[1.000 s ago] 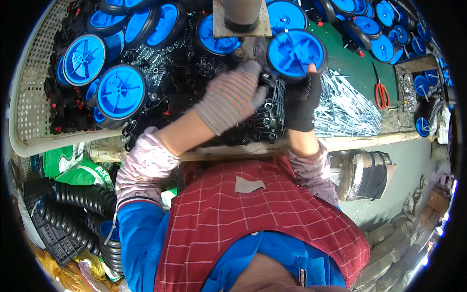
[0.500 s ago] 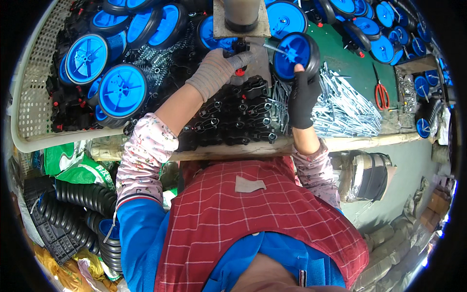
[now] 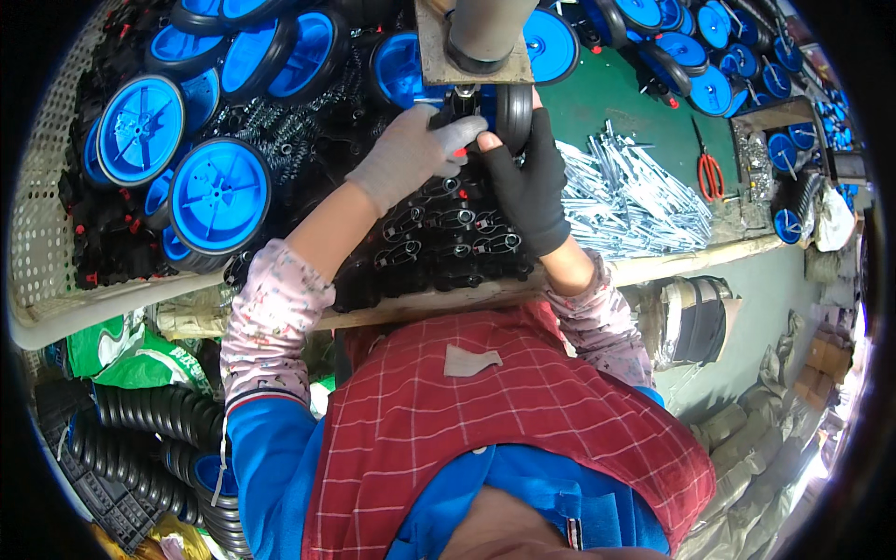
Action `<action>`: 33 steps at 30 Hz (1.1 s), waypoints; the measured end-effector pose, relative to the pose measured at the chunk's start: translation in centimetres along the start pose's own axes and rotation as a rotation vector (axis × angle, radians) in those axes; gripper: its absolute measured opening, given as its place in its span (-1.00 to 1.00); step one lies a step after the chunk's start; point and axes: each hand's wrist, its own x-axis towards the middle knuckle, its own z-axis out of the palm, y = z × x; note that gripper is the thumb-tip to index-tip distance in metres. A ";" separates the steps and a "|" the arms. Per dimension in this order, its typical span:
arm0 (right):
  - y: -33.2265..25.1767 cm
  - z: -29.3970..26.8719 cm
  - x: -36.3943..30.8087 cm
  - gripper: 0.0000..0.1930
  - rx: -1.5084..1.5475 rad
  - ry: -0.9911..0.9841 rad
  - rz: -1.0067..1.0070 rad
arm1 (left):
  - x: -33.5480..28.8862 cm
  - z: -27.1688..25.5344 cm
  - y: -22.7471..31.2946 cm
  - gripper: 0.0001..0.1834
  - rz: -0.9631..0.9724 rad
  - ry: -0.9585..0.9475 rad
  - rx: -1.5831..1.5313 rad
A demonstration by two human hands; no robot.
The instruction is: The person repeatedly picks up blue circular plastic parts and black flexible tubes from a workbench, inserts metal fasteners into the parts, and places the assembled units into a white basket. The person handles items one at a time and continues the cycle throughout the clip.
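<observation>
Under the grey metal column, my right hand, in a black glove with bare fingertips, grips a black-tyred wheel turned nearly edge-on. To its left, my left hand in a grey glove closes around a black plastic bracket with a red tab. The wheel stands right beside the bracket, and a short length of metal pin shows left of the bracket. How far the pin passes through is hidden. More black brackets with metal rings lie in rows below my hands.
A pale perforated basket at the left holds blue wheels, springs and black parts. Right of my hands lie a heap of metal pins and red-handled scissors. More blue wheels cover the far right.
My right hand has brought the wheel left to the bracket and turned it edge-on. The pin that stuck out of the wheel now lies at the bracket. My left hand stays on the bracket.
</observation>
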 end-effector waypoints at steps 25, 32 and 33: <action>12.2 -12.1 6.5 -0.81 -0.814 -0.741 -0.123 | -8.5 -2.8 4.5 -0.50 0.213 0.407 0.787; 2.3 -10.8 3.3 -0.85 -0.020 -0.584 -0.177 | -7.5 1.5 0.9 -0.52 -0.018 0.092 -0.432; 0.7 -10.6 2.9 -0.82 -0.149 -0.604 -0.303 | -7.2 1.8 0.8 -0.51 0.006 0.044 -0.496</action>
